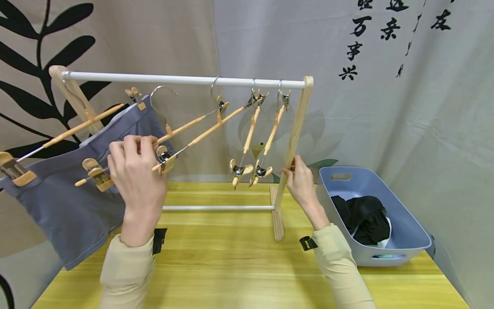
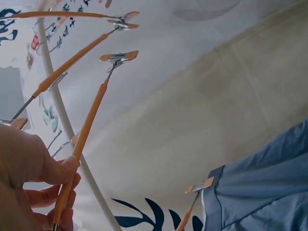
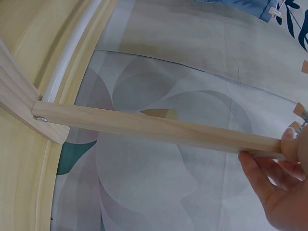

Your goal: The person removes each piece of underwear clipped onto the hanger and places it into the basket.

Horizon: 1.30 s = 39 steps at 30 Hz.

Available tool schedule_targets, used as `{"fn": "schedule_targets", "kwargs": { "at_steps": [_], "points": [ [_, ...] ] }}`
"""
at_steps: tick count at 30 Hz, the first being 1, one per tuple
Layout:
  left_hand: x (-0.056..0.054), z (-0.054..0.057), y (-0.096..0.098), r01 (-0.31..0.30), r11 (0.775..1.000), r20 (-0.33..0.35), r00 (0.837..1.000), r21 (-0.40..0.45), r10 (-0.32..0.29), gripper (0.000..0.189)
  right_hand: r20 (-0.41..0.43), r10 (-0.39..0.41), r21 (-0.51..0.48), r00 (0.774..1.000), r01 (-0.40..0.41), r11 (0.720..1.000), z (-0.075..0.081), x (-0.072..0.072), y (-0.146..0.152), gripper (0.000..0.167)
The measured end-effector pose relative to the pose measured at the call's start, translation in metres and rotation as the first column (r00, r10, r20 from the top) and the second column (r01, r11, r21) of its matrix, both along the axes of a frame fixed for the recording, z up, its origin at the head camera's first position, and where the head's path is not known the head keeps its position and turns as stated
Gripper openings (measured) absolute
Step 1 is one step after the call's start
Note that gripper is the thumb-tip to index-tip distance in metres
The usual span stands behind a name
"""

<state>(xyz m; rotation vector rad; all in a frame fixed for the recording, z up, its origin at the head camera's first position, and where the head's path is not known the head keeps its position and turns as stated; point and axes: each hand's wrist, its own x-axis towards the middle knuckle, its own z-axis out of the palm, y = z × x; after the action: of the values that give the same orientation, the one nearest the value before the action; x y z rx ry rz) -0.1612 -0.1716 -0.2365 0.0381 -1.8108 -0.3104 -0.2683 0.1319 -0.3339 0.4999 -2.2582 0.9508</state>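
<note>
My left hand [image 1: 138, 184] grips the wooden bar of a clip hanger [image 1: 181, 130], with fingers curled round it in the left wrist view. This hanger's metal hook [image 1: 162, 89] appears below the white rail [image 1: 173, 79], apart from it. To the left, blue-grey shorts [image 1: 73, 214] hang by their waistband from another clip hanger [image 1: 82, 124]. My right hand [image 1: 302, 185] holds the wooden upright [image 1: 299, 124] of the rack, thumb and fingers on either side of it in the right wrist view. Part of the gripped bar is hidden behind the left hand.
Several more clip hangers [image 1: 251, 131] hang from the rail towards the right. A blue basket [image 1: 401, 201] with black and white cloth [image 1: 362, 216] stands right of the rack on the wooden table [image 1: 231, 262]. Patterned curtains [image 1: 270, 38] hang behind.
</note>
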Motion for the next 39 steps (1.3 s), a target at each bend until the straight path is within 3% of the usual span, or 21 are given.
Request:
{"fn": "schedule_targets", "kwargs": {
  "at_steps": [7, 15, 25, 39],
  "points": [
    [0.000, 0.003, -0.004, 0.018, 1.000, -0.012, 1.000, -0.001, -0.018, 0.023, -0.012, 0.006, 0.001, 1.000, -0.006, 1.000, 0.000, -0.001, -0.001, 0.022],
    [0.000, 0.010, -0.007, 0.018, 1.000, 0.022, 1.000, 0.018, -0.018, 0.028, -0.008, 0.003, -0.002, 1.000, -0.003, 1.000, 0.001, 0.000, -0.001, 0.022],
    [-0.006, 0.014, -0.014, 0.032, 0.999, -0.033, 0.999, -0.003, -0.032, 0.034, -0.001, 0.006, -0.005, 1.000, -0.006, 1.000, 0.000, 0.000, 0.000, 0.022],
    [-0.016, 0.025, -0.015, 0.017, 1.000, 0.018, 1.000, -0.018, -0.016, 0.034, 0.006, -0.002, 0.009, 1.000, 0.002, 1.000, 0.000, 0.001, 0.000, 0.025]
  ]
}}
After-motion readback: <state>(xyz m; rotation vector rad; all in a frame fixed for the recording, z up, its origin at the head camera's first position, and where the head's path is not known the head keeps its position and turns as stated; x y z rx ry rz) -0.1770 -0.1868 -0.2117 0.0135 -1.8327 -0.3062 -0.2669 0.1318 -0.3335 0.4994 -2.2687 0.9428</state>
